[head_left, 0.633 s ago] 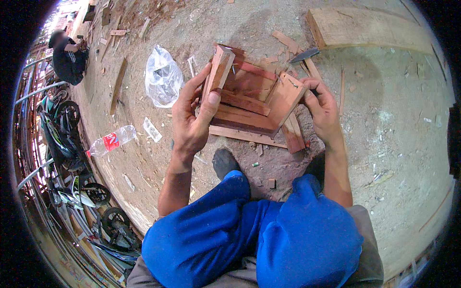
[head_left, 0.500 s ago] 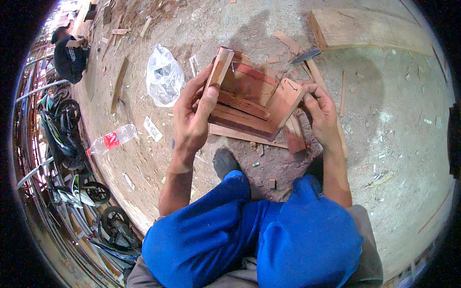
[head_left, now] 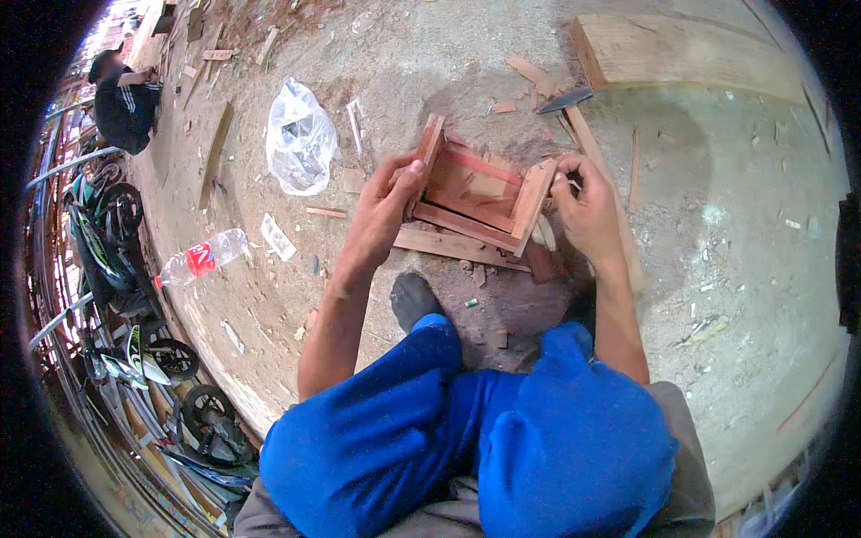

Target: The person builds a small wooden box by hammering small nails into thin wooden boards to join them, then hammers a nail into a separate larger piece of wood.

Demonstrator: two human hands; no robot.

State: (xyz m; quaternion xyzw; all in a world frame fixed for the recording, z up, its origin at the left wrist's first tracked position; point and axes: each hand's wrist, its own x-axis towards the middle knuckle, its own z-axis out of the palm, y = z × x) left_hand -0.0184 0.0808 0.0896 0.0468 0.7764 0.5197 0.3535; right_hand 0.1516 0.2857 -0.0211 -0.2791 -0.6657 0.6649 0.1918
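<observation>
A small reddish-brown wooden frame [head_left: 466, 227], like a shallow box with open middle, is held tilted above the ground. My left hand [head_left: 387, 202] grips its left side piece, thumb on top. At the upper right corner, my right hand [head_left: 585, 202] has its thumb and fingers curled together around the edge. Beneath the frame lies a flat wooden strip [head_left: 462, 248]. Just beyond my right hand rests a hammer [head_left: 565, 100] with a dark head, its wooden handle partly hidden near that hand.
A thick wooden beam [head_left: 682, 52] lies at the far right. To the left are a clear plastic bag [head_left: 301, 139], a plastic bottle [head_left: 203, 257] and a wood offcut [head_left: 215, 154]. Several small motorbikes [head_left: 112, 224] line the left edge, and another person [head_left: 126, 108] squats far left.
The frame has been lowered and turned, its inside opening now facing up more. My left hand has shifted slightly right and down with it; my right hand has stayed at the corner.
</observation>
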